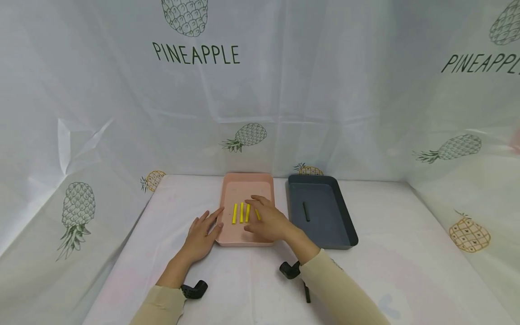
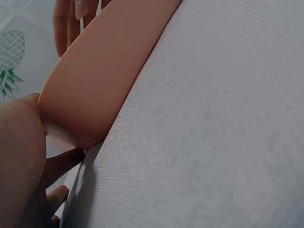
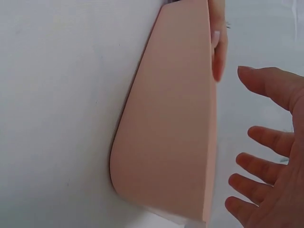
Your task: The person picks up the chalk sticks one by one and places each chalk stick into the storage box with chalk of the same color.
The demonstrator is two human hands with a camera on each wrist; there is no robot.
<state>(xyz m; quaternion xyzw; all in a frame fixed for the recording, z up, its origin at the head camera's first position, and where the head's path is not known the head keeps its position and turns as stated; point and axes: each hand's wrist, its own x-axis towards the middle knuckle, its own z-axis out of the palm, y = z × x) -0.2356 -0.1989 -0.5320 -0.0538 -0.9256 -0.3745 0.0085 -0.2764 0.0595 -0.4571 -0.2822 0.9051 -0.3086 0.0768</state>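
My left hand (image 1: 201,237) rests against the left side of a shallow pink tray (image 1: 248,180), fingers spread and fairly straight. In the left wrist view its thumb reaches the rim at the corner and a finger touches low on the wall. Several slim yellow sticks (image 1: 234,214) lie side by side in the tray. Over the right part of it hovers my right hand (image 1: 268,221), which partly covers the rightmost stick. The right wrist view shows that hand (image 3: 275,152) with fingers apart and nothing between them, beside the tray's outer wall (image 3: 161,109).
A dark grey tray (image 1: 325,234) stands just right of the pink one, with one dark stick (image 1: 306,211) in it. Each wrist wears a black camera (image 1: 195,290). A short black strip (image 1: 307,293) shows by the right sleeve. White pineapple-print cloth (image 1: 325,90) hangs behind the table.
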